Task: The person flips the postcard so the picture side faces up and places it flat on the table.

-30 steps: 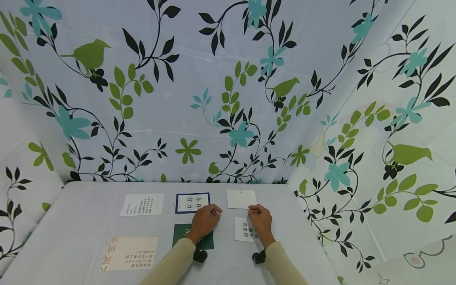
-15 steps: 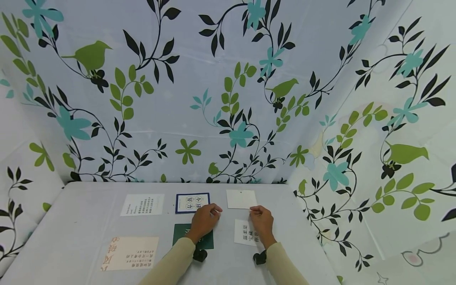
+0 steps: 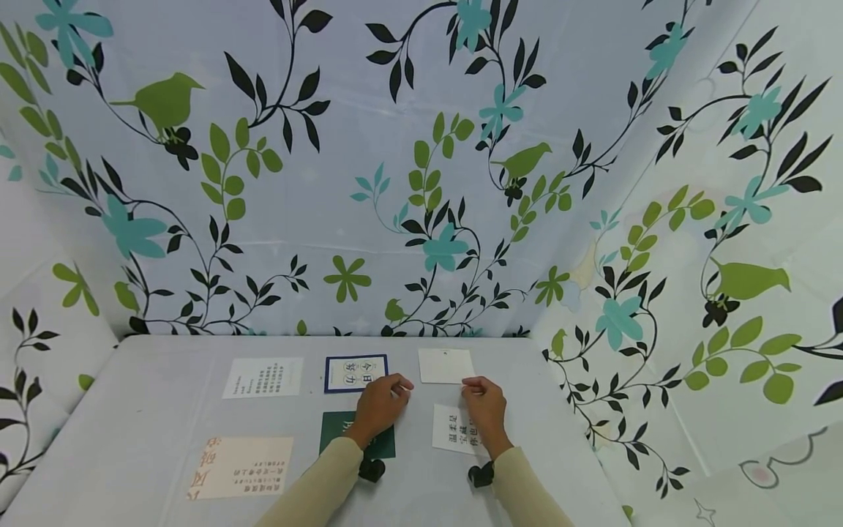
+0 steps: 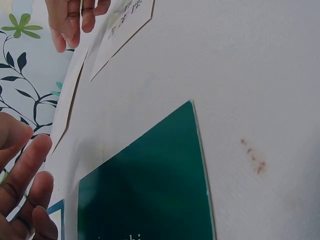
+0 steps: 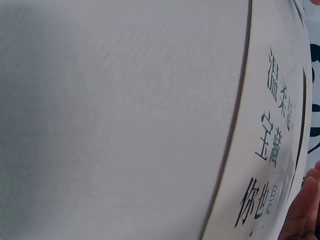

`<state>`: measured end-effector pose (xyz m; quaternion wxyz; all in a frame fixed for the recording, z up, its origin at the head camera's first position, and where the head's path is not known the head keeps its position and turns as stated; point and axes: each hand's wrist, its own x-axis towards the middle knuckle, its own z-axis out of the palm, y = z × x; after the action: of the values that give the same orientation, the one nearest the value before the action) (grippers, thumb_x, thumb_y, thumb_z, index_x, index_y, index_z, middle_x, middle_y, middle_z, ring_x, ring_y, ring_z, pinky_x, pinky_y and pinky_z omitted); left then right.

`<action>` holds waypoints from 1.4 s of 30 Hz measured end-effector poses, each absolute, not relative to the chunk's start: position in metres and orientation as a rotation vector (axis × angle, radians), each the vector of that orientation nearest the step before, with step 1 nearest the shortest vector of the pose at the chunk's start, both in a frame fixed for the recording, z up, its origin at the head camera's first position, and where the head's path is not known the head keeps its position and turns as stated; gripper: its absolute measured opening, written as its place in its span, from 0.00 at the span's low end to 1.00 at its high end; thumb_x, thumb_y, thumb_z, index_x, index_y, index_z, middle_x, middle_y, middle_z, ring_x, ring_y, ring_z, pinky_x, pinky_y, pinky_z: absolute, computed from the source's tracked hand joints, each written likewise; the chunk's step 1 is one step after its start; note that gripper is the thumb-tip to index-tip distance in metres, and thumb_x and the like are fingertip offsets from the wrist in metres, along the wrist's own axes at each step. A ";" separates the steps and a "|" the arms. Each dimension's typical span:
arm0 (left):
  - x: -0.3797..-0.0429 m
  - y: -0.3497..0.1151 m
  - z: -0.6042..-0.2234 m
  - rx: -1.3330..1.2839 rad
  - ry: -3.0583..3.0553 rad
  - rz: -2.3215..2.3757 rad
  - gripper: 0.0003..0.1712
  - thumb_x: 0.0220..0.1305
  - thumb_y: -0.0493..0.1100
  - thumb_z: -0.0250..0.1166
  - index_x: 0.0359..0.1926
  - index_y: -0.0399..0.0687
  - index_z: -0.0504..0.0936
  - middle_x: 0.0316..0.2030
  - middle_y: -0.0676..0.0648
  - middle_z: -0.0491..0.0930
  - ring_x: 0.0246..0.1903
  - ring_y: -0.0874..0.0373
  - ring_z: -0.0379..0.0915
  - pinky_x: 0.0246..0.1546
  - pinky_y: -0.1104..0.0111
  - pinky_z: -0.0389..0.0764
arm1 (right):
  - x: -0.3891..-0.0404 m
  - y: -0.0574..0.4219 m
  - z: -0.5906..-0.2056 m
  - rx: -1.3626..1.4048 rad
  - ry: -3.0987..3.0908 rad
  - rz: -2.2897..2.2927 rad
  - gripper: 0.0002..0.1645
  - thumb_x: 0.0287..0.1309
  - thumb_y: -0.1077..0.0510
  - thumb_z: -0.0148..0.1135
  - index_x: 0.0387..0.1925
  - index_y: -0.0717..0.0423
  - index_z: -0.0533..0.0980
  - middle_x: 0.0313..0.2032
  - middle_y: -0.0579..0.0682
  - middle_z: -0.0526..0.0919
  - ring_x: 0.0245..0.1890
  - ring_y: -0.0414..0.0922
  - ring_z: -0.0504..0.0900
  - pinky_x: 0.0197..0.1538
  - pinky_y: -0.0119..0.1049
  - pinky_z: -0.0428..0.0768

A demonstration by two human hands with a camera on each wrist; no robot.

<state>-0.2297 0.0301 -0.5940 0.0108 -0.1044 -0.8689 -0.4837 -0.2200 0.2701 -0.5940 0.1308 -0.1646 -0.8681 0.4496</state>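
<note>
In the head view my left hand (image 3: 380, 402) is over the table, between a blue-bordered card (image 3: 334, 375) and a dark green card (image 4: 150, 175). Its fingers are loosely bent, with nothing between them. My right hand (image 3: 485, 408) hangs above a white card with black characters (image 3: 448, 432), covering that card's right part. The right fingertips are beside the near right corner of a blank cream card (image 3: 446, 366), and the fingers (image 4: 70, 25) look relaxed in the left wrist view. Only part of the right hand shows at the right wrist view's lower right edge.
On the left of the white-covered table (image 3: 151, 410) lie a white card with lines of text (image 3: 263, 377) and a peach card with orange characters (image 3: 240, 467). Patterned curtains (image 3: 362, 146) enclose the back and sides. A black wrist camera (image 3: 372, 470) sits under the left wrist.
The white card with black characters shifted slightly toward me between the first two frames, and my right hand moved a little to the right. My left hand has stayed nearly still.
</note>
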 end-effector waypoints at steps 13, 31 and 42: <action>-0.226 0.035 -0.590 -0.348 -2.727 -1.536 0.07 0.69 0.41 0.70 0.46 0.52 0.89 0.37 0.52 0.88 0.34 0.60 0.76 0.42 0.62 0.78 | -0.218 0.269 -0.593 -0.496 -2.531 1.319 0.10 0.65 0.59 0.68 0.47 0.49 0.88 0.39 0.47 0.89 0.41 0.44 0.85 0.45 0.37 0.81; -0.234 0.046 -0.592 -0.294 -2.718 -1.542 0.09 0.69 0.41 0.71 0.48 0.54 0.88 0.38 0.52 0.89 0.35 0.59 0.76 0.45 0.60 0.80 | -0.228 0.277 -0.588 -0.517 -2.513 1.340 0.11 0.65 0.60 0.70 0.48 0.50 0.87 0.40 0.49 0.88 0.43 0.46 0.84 0.45 0.37 0.81; -0.240 0.052 -0.590 -0.267 -2.687 -1.563 0.14 0.67 0.41 0.74 0.53 0.52 0.86 0.50 0.47 0.90 0.43 0.52 0.82 0.51 0.53 0.84 | -0.237 0.283 -0.590 -0.578 -2.525 1.345 0.12 0.65 0.60 0.70 0.50 0.51 0.86 0.44 0.51 0.88 0.46 0.48 0.85 0.45 0.38 0.81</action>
<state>-0.2404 0.0519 -0.5900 0.0107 -0.0857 -0.8612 -0.5010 -0.2365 0.2830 -0.5902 0.1114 -0.1969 -0.8597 0.4580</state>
